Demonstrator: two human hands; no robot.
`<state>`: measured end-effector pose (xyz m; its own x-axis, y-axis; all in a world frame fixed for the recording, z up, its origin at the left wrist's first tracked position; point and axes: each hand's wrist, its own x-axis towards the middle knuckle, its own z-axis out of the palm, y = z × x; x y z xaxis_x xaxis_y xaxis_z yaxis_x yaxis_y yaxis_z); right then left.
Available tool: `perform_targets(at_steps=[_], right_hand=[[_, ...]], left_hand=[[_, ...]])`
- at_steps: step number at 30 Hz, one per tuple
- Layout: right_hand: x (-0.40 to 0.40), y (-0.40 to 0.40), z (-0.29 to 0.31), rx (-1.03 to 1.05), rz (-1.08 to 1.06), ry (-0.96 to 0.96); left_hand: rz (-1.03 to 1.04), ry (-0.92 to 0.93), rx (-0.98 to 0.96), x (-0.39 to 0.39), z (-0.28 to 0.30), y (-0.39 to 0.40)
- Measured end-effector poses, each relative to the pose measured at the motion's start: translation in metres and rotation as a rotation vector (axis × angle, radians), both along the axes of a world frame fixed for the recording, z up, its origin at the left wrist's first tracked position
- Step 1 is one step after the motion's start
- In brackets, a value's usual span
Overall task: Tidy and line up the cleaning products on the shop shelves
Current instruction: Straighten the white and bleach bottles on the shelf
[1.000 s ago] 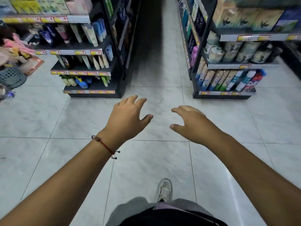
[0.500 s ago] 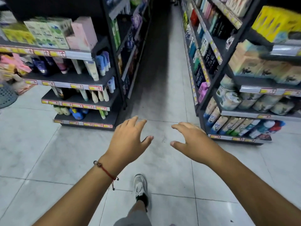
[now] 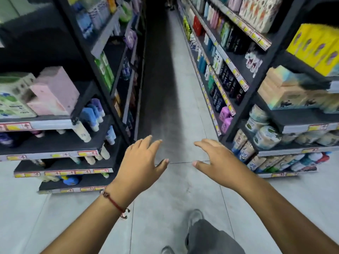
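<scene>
Left hand [image 3: 141,162] and right hand [image 3: 218,160] held relaxed, grasping nothing, above glossy grey tiled floor [image 3: 174,198]; black metal shelving [image 3: 60,142] flanks floor.

No text legible; yellow price tags [image 3: 243,83] on shelf edges too blurred.

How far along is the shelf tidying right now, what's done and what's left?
Nothing looks done yet. Both the left hand and right hand are held out, holding nothing, over the grey tiled floor at the aisle mouth. Still left: the white squeeze tubes leaning askew on the black left shelf, and the tilted bottles low on the right.
</scene>
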<state>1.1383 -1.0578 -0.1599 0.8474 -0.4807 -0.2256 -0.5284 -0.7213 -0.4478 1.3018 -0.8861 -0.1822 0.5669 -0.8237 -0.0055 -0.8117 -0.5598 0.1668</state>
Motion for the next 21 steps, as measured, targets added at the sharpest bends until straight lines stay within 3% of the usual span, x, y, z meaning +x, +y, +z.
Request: perform_targets(at_steps=[12, 21], right_hand=[[0.160, -0.204, -0.035, 0.053, 0.015, 0.003], [0.269, -0.345, -0.023, 0.067, 0.104, 0.053]], left_hand=[[0.040, 0.017, 0.060, 0.165, -0.012, -0.184], [0.114, 0.021, 0.015, 0.270, 0.009, -0.325]])
